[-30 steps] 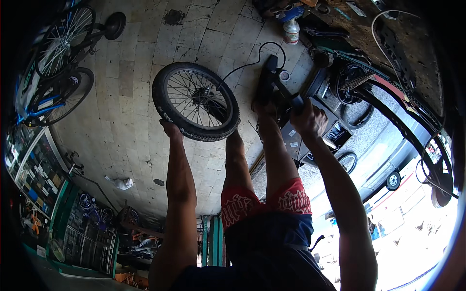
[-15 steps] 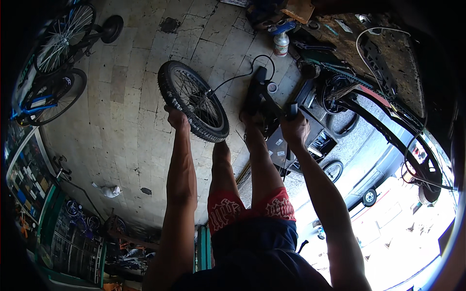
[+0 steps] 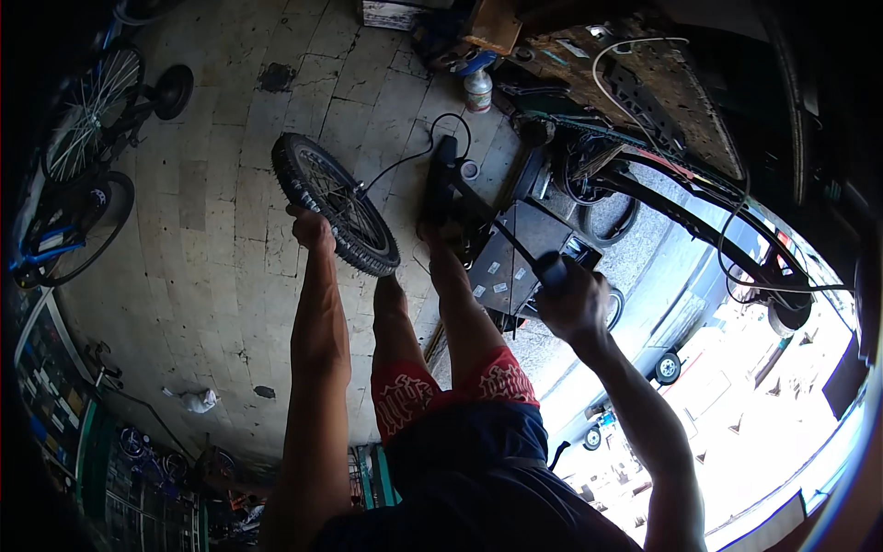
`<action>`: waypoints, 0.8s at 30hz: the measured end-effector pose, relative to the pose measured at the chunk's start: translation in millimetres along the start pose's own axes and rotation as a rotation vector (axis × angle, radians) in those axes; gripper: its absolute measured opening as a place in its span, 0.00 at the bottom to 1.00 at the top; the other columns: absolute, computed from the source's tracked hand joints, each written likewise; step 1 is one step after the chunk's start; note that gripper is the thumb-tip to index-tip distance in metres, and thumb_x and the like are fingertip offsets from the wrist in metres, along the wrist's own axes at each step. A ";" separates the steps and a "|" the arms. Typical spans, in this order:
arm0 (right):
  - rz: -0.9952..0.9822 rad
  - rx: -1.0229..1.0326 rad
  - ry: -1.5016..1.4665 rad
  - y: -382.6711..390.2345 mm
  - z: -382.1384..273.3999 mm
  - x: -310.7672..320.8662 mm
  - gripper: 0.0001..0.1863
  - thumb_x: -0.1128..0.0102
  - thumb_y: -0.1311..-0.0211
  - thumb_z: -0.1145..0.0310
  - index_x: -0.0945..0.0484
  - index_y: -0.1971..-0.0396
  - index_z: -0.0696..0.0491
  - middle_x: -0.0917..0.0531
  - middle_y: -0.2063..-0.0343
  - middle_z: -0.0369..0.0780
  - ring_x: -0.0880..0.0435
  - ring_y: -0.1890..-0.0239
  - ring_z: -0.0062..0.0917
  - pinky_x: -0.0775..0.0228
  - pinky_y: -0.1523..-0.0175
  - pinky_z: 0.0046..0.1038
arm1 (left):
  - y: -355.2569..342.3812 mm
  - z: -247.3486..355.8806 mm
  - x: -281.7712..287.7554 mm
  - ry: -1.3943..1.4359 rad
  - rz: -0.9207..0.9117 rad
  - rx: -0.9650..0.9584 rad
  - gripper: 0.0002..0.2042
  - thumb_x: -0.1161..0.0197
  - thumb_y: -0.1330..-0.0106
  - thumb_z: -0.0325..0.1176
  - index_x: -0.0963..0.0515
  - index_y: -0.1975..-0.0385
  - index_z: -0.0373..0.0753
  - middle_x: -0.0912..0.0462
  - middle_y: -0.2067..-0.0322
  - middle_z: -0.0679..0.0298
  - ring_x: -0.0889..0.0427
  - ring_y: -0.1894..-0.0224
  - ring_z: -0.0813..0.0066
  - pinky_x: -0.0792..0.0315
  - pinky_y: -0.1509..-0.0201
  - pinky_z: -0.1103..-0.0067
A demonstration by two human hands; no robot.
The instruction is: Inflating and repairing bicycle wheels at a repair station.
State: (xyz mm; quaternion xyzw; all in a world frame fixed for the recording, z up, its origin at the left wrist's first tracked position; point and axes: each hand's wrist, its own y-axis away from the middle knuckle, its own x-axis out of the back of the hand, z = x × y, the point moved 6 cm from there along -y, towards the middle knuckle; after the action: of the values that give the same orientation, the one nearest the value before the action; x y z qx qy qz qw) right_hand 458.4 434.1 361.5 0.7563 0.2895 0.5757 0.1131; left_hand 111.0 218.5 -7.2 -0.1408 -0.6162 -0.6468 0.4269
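Note:
My left hand [image 3: 313, 230] grips the knobby black tyre of a spoked bicycle wheel [image 3: 336, 203], holding it tilted over the tiled floor. A black hose [image 3: 407, 158] runs from the wheel's valve area to a black floor pump [image 3: 441, 175] standing at my foot. My right hand [image 3: 575, 299] is closed on the pump's black handle [image 3: 550, 270], with the shaft extended below it. A small pale round item [image 3: 469, 169] lies beside the pump, and a black box [image 3: 513, 267] with pale stickers is to its right.
Bicycles [image 3: 87, 120] line the left side above glass display cases [image 3: 41, 386]. A plastic bottle [image 3: 477, 92], a grimy workbench [image 3: 644, 101] and hanging cables are at upper right. A vehicle wheel [image 3: 668, 368] shows in the bright street at right. A white rag [image 3: 193, 397] lies on the floor.
My right hand has drawn the pump handle outward, lengthening the exposed shaft. The wheel in my left hand has tilted more edge-on. The whole view has shifted.

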 end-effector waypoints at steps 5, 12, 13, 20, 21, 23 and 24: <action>0.199 -0.057 0.125 -27.8 34.7 -64.9 0.04 0.39 0.53 0.72 0.25 0.76 0.53 0.17 0.84 0.42 0.21 0.89 0.36 0.31 0.83 0.37 | -13.9 -4.4 -3.6 0.143 0.008 0.079 0.19 0.61 0.24 0.43 0.37 0.46 0.35 0.18 0.59 0.42 0.16 0.57 0.45 0.22 0.51 0.56; 0.389 0.071 0.181 -45.5 29.2 -83.5 0.09 0.36 0.49 0.66 0.26 0.74 0.53 0.18 0.83 0.41 0.18 0.82 0.35 0.27 0.71 0.37 | 5.5 34.6 19.2 -0.141 -0.011 -0.219 0.29 0.53 0.28 0.51 0.41 0.35 0.34 0.20 0.54 0.39 0.19 0.51 0.42 0.26 0.46 0.53; 0.397 0.083 0.202 -48.8 29.2 -91.7 0.10 0.36 0.49 0.65 0.26 0.74 0.53 0.17 0.82 0.41 0.17 0.81 0.36 0.27 0.69 0.38 | 15.1 35.0 23.6 -0.110 0.018 -0.209 0.32 0.51 0.29 0.52 0.42 0.34 0.35 0.20 0.53 0.39 0.20 0.50 0.42 0.27 0.45 0.53; 0.332 -0.010 0.259 -73.5 53.6 -154.8 0.14 0.35 0.46 0.58 0.25 0.71 0.53 0.16 0.77 0.43 0.15 0.75 0.38 0.26 0.60 0.40 | 104.0 13.5 11.9 -0.119 0.196 -0.485 0.42 0.34 0.40 0.50 0.46 0.30 0.37 0.23 0.49 0.43 0.20 0.51 0.42 0.26 0.46 0.56; 0.304 -0.049 0.271 -76.5 55.7 -160.0 0.14 0.36 0.45 0.58 0.25 0.69 0.53 0.15 0.76 0.43 0.15 0.73 0.39 0.27 0.59 0.40 | 109.6 -1.9 4.8 -0.130 0.174 -0.423 0.44 0.31 0.42 0.48 0.46 0.30 0.37 0.23 0.49 0.43 0.20 0.51 0.42 0.26 0.46 0.57; 0.254 -0.111 0.292 -79.3 56.3 -167.0 0.15 0.39 0.42 0.57 0.26 0.65 0.54 0.15 0.74 0.44 0.14 0.70 0.41 0.28 0.56 0.40 | 121.6 -27.8 -4.7 0.117 0.164 -0.401 0.44 0.28 0.46 0.43 0.43 0.31 0.37 0.22 0.50 0.45 0.20 0.53 0.45 0.26 0.46 0.61; 0.311 -0.100 0.301 -79.1 53.3 -165.4 0.16 0.40 0.40 0.57 0.26 0.63 0.54 0.15 0.73 0.44 0.14 0.68 0.42 0.28 0.55 0.40 | 118.5 -36.3 -11.5 0.212 0.059 -0.356 0.44 0.27 0.47 0.42 0.43 0.32 0.37 0.22 0.50 0.45 0.19 0.54 0.46 0.25 0.48 0.62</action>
State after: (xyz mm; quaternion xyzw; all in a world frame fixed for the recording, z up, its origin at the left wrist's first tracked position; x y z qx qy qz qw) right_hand 455.9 412.6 171.9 0.6910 0.1541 0.7061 0.0161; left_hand 216.3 204.2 57.5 -0.1633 -0.4394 -0.7438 0.4765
